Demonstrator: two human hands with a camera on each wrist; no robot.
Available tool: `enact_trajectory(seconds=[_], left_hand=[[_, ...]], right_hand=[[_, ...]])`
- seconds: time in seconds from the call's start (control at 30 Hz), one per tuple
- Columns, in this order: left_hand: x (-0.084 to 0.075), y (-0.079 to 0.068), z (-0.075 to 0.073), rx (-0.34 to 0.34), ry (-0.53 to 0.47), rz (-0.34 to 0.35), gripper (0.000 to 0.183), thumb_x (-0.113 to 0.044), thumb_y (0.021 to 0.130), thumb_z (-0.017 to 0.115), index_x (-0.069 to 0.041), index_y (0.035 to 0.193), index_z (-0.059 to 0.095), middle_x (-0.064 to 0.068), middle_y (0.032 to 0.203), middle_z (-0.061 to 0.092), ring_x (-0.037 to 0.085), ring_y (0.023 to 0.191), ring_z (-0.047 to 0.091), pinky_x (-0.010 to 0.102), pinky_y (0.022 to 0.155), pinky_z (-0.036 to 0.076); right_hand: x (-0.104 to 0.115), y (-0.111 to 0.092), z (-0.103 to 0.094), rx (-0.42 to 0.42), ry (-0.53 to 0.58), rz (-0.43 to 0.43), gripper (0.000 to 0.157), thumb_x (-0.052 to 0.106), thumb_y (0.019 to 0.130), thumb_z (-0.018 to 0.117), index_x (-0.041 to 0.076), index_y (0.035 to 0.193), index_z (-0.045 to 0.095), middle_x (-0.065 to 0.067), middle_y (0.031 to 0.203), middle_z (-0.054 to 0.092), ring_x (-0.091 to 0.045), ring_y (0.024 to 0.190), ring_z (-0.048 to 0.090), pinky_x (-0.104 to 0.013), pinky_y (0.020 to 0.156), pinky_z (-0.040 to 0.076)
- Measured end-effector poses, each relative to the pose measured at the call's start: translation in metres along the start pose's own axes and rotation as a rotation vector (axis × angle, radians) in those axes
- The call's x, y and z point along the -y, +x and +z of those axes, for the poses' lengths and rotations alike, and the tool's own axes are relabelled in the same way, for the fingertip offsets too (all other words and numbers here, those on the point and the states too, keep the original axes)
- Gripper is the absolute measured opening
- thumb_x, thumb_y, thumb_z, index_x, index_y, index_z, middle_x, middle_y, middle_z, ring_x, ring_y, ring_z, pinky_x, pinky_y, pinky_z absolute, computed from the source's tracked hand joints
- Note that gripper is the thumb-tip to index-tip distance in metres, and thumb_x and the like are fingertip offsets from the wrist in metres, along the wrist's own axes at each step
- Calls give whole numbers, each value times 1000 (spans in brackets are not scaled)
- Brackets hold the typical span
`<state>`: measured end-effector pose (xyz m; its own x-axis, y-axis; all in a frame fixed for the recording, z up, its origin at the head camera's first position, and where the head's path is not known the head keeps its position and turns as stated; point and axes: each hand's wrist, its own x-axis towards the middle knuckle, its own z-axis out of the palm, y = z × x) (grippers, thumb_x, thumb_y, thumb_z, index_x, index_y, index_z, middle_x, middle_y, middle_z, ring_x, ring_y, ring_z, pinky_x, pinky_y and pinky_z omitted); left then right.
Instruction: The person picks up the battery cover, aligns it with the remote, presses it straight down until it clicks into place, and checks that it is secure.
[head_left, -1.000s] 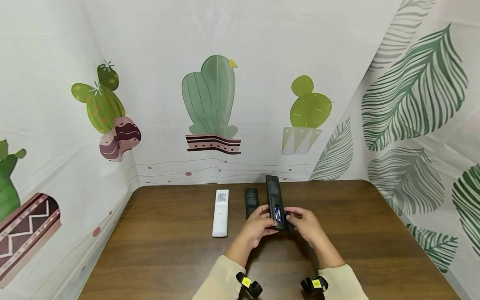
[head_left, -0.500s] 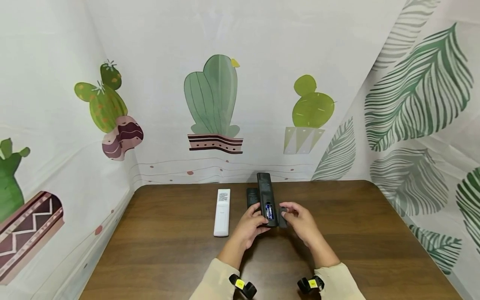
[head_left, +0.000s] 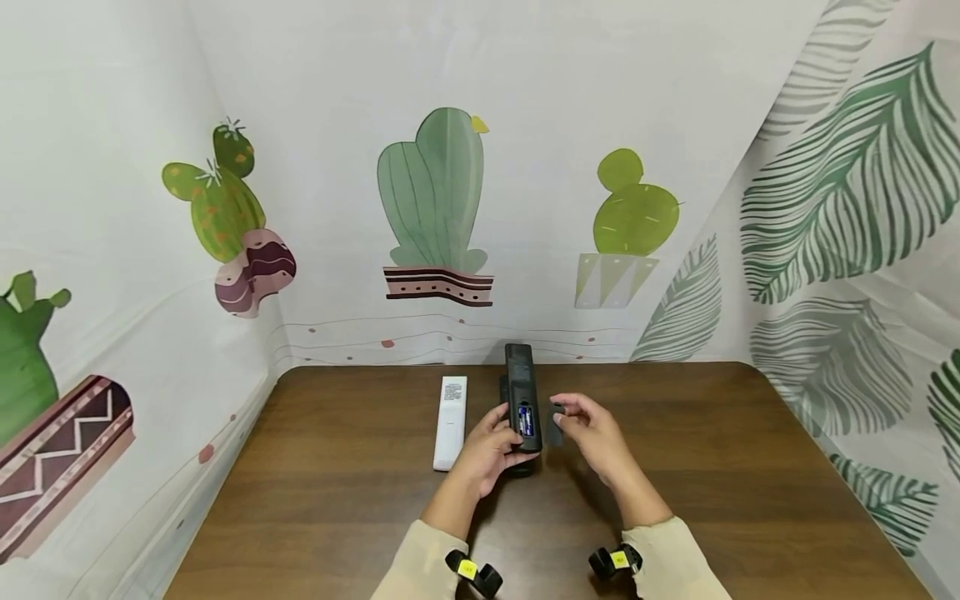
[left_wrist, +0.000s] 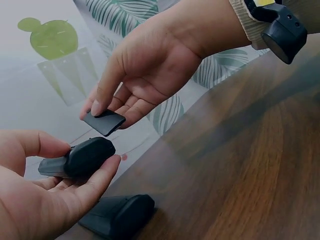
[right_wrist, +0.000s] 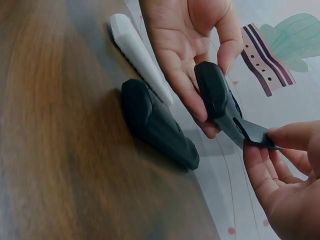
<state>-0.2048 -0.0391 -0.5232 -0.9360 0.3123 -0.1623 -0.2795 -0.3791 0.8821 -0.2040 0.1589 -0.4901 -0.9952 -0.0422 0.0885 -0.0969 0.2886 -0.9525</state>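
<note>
My left hand (head_left: 480,452) grips a black remote control (head_left: 520,377) near its lower end, raised over the table with its back facing up. Blue batteries (head_left: 527,422) show in its uncovered compartment. Just to the right, my right hand (head_left: 597,433) pinches a thin dark battery cover (left_wrist: 105,122) between thumb and fingers. In the left wrist view the cover sits apart from the remote. A second black remote (right_wrist: 157,127) lies on the table beneath the held one, mostly hidden by it in the head view.
A white remote (head_left: 451,425) lies on the wooden table (head_left: 337,500) to the left of my left hand. Behind the table's back edge hangs a white cloth (head_left: 540,208) printed with cacti and leaves.
The black remote in my left hand has moved left and now overlaps the remote on the table. My right hand has drawn slightly away with the battery cover, widening the gap.
</note>
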Motion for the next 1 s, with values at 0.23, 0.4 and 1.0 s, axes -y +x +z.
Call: enact_trajectory(seconds=[0.23,0.4,1.0], left_hand=[[-2,-4,-4,-6,-7,5,80,4,84,50,-5,159,23,25,149,48,29,118,64,54,102,52],[-5,-7,-6,-9,-8,20,78,4,84,49,-4,158,26,25,149,49,26,116,64,54,103,51],[-7,-10,-11,4,-52,13,73,3,87,43,-7,158,29,25,151,46,28,122,60,56,104,50]], right_hand=[[7,5,10,24,97,-39,30,8,95,67,1,125,66,-16,103,59,-12,88,56,-22,77,50],[10,10,20,56,163,-63,29,4,95,66,-1,123,66,-20,100,59,-10,83,58,-23,78,53],[17,18,43,107,189,-43,28,3,94,66,1,122,68,-9,97,58,-12,86,57,-21,80,49]])
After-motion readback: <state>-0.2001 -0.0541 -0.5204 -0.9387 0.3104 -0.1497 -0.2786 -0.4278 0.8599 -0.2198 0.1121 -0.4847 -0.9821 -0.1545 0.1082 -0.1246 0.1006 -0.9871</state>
